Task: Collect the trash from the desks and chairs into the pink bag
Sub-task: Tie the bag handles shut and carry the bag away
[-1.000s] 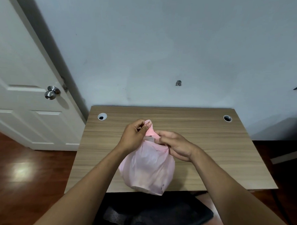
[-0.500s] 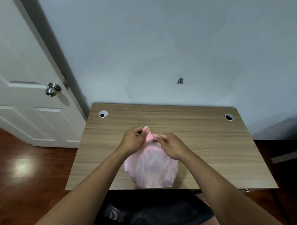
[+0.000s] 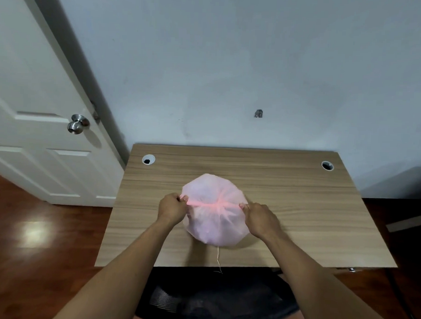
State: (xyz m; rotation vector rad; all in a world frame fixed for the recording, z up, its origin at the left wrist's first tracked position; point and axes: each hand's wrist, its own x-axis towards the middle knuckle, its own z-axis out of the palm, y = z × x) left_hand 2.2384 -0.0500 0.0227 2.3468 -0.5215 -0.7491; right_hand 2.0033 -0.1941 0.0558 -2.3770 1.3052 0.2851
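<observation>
- The pink bag (image 3: pixel 213 227) sits on the desk (image 3: pixel 310 224), about mid-width and a bit nearer your edge than the wall (image 3: pixel 233 64).
- The bag is bulged round, with its mouth gathered on top.
- The gathered top runs as a twisted pink strip straight across the bag, left to right, with a knot (image 3: pixel 217 204) at the middle.
- Your left hand (image 3: pixel 172 209) is against the bag's left side. Its fingers are curled, and thumb and fingertips pinch the left end of the strip.
- Your right hand (image 3: pixel 260 218) mirrors it on the bag's right side, fingers curled, pinching the right end of the strip.
- The bag lies between your two hands, each gripping one end, and the strip is pulled straight between them.
- The bag's body bulges past the strip on both sides, toward the wall and back toward you.
- The plastic is translucent, but you can't tell what's inside.
- A thin thread (image 3: pixel 217 258) trails from under the bag's near side, across the desk and over its front edge.
- There's a cable hole (image 3: pixel 148 159) at the desk's back-left corner and a second cable hole (image 3: pixel 327 165) at the back-right, both well apart from the bag.
- A black mesh chair (image 3: pixel 222 302) is below the desk's front edge, between your forearms.
- A white door (image 3: pixel 27 79) with a metal knob (image 3: pixel 76 127) is off to the left.
- The floor (image 3: pixel 32 236) is reddish wood.
</observation>
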